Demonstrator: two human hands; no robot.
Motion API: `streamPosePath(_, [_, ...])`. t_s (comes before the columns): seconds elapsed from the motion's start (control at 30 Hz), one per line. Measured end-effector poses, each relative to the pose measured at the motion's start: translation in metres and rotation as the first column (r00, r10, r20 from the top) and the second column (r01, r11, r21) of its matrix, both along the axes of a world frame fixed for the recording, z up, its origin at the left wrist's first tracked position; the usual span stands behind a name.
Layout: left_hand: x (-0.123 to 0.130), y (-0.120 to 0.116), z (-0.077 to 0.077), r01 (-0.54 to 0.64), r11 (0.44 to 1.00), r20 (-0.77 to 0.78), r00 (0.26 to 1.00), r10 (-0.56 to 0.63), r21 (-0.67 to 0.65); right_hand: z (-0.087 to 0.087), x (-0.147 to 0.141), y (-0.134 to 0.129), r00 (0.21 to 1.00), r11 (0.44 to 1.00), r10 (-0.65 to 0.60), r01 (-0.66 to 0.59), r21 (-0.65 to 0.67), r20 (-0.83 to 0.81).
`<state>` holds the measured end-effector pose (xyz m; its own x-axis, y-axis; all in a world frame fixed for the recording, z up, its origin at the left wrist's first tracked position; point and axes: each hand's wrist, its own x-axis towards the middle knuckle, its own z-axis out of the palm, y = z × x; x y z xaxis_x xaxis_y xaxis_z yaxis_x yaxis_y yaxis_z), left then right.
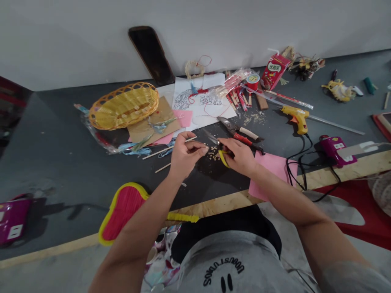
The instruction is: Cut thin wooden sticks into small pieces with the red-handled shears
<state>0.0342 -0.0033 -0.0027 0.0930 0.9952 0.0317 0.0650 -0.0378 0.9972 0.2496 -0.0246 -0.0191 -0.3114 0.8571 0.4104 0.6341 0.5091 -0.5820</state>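
Observation:
My left hand (186, 156) is closed, thumb and fingertips pinched together. A thin wooden stick (157, 152) runs through its fingers, its tip showing past the knuckles. Another thin stick (163, 168) passes under the same hand; its far end is hidden. In my right hand (240, 154) is a pair of scissors with yellow handles (224, 158), blades pointing up and left. Small pale cut bits (213, 154) lie on the dark table between both hands. Just beyond the scissors are pruning shears (241, 134) with red and white grips.
A yellow woven basket (125, 108) stands at left on brown card (166, 128). Behind lie printed paper (183, 97), red thread spool (252, 81) and drink carton (275, 71). A yellow glue gun (297, 118) trails cable at right. A pink-and-yellow fan shape (124, 211) overhangs the front edge.

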Motion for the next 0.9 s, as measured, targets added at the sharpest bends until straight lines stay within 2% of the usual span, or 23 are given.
streamPosePath(0.07, [-0.001,0.0,-0.003,-0.002,0.998,-0.192,0.981,0.014,0.059,0.002,0.005,0.004,0.995,0.997,-0.08,0.081,0.005,-0.051])
streamPosePath(0.13, [-0.001,0.0,-0.006,0.034,0.994,-0.375,0.927,0.009,0.107,0.004,0.011,0.008,0.985,0.988,-0.151,0.153,0.025,-0.082])
streamPosePath(0.2, [-0.002,0.001,-0.009,0.1,0.987,-0.477,0.879,-0.029,0.125,0.004,0.016,0.01,0.975,0.979,-0.2,0.204,0.032,-0.099])
streamPosePath(0.3, [-0.003,0.002,-0.012,0.184,0.969,-0.528,0.846,-0.072,0.164,0.004,0.021,0.012,0.965,0.969,-0.24,0.245,0.041,-0.109])
streamPosePath(0.4, [-0.009,0.004,-0.013,0.224,0.944,-0.585,0.81,-0.043,0.241,0.008,0.032,0.016,0.945,0.943,-0.318,0.323,0.078,-0.074])
streamPosePath(0.5, [-0.015,0.007,-0.014,0.225,0.926,-0.634,0.773,0.019,0.302,0.013,0.054,0.024,0.877,0.874,-0.479,0.475,0.104,0.02])
streamPosePath(0.6, [-0.019,0.009,-0.015,0.225,0.924,-0.662,0.748,0.041,0.311,0.012,0.08,0.031,0.784,0.799,-0.6,0.597,0.071,0.158])
streamPosePath(0.73, [-0.016,0.009,-0.018,0.266,0.913,-0.681,0.732,0.018,0.31,0.004,0.103,0.035,0.711,0.741,-0.633,0.671,-0.028,0.306])
streamPosePath(0.9, [-0.014,0.009,-0.021,0.333,0.891,-0.714,0.7,-0.012,0.31,-0.002,0.111,0.034,0.691,0.728,-0.625,0.684,-0.048,0.364])
